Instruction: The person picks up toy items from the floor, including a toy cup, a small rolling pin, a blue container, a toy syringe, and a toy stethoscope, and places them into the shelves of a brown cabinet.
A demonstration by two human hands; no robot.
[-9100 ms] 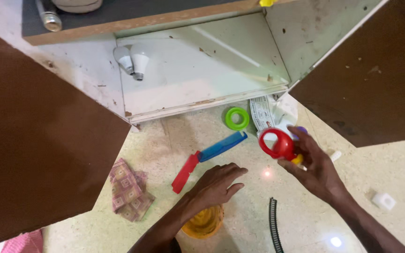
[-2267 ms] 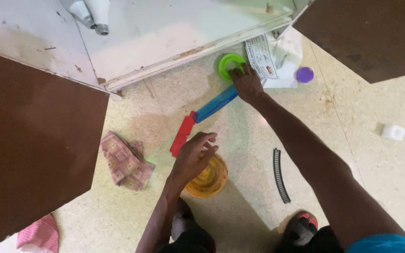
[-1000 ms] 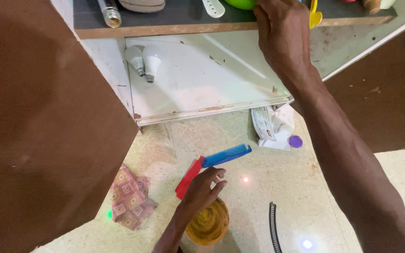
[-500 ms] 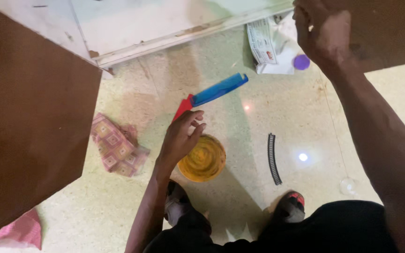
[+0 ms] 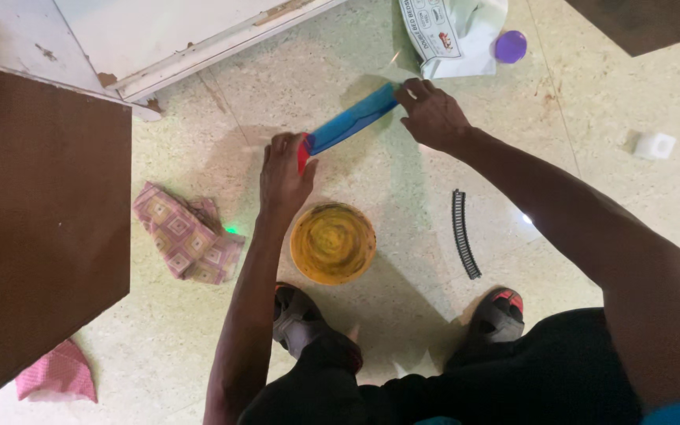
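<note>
Blue-and-red strip [image 5: 348, 126] lies slantwise on the floor [image 5: 592, 102], near the cabinet's lower edge. My left hand [image 5: 283, 175] grips its red end; my right hand [image 5: 433, 116] pinches its blue end. Yellow bowl [image 5: 333, 242] sits just below my left hand.

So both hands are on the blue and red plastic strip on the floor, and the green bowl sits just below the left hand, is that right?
Not quite: the bowl is yellow-orange, not green. The head view shows it on the floor just below the left hand. The rest holds: the left hand is on the red end of the blue and red plastic strip, and the right hand is on its blue end.
</note>
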